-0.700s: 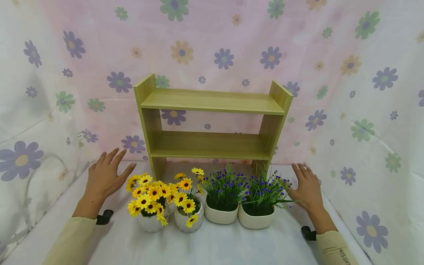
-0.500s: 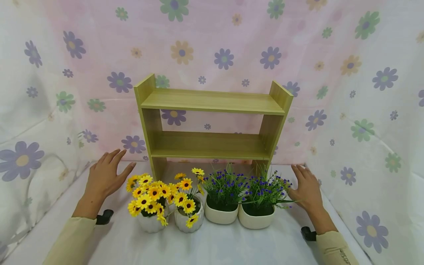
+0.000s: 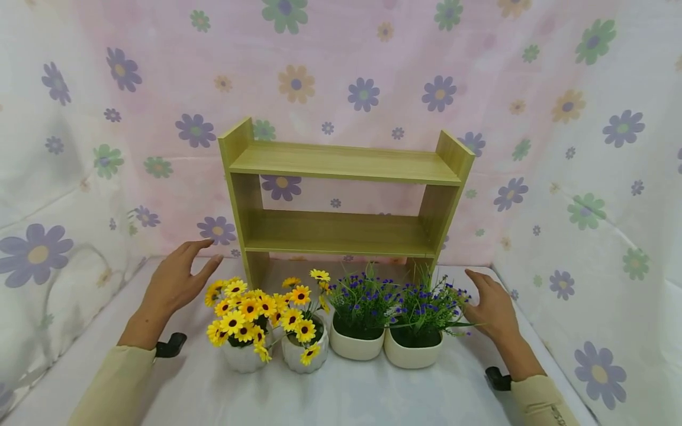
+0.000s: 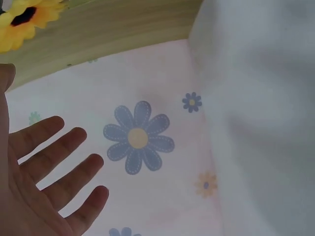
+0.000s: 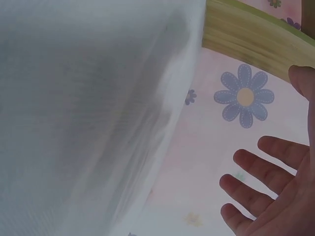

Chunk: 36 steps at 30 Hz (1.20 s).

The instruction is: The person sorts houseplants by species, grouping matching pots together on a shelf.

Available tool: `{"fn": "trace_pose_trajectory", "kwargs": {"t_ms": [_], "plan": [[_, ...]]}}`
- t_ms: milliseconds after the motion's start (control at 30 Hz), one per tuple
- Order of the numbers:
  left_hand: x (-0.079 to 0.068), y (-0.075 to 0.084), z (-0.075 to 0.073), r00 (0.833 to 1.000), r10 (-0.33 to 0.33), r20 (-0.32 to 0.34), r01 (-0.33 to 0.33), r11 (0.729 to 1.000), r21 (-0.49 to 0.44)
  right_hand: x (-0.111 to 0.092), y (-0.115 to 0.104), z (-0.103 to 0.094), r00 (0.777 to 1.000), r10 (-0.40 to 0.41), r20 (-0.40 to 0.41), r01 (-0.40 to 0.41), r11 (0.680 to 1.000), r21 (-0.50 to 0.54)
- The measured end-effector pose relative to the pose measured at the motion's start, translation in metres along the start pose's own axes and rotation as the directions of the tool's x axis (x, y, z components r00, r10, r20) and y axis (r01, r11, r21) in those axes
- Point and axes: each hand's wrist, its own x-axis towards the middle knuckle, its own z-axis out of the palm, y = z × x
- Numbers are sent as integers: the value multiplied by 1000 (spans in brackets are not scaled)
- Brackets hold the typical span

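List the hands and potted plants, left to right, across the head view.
Bare left hand, white ridged pot of yellow flowers, second such white pot, smooth cream pot of purple flowers, second cream pot, bare right hand.

Between the left hand (image 3: 171, 284) and right hand (image 3: 492, 313) stand, from the left, a white fluted yellow-flowered pot (image 3: 245, 360), a second white fluted yellow-flowered pot (image 3: 295, 358), a cream rounded purple-flowered pot (image 3: 357, 348) and a second cream rounded purple-flowered pot (image 3: 413, 356). Behind them is a two-tier light-wood shelf (image 3: 341, 234).
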Motion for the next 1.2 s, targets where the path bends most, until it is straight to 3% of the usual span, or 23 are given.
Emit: {"fn": "trace_pose_trajectory", "kwargs": {"t_ms": [133,367,667,1067,1200], "plan": [[2,7,-3,1000,23,7,-22,998,-59,1,-5,1,1000,-9,12,9,1000,5],[5,22,-4,997,63,-47,-69,988,-139,0,-15,4,998,-53,27,53,999,9],[17,43,-5,991,123,-59,-132,971,-199,-7,-33,-4,990,-126,63,119,987,106],[19,57,4,984,118,-137,-148,961,-232,-7,-31,-5,963,-243,116,199,933,300],[21,58,7,979,115,-166,-154,958,-241,-7,-28,-5,944,-286,164,217,913,345]]}}
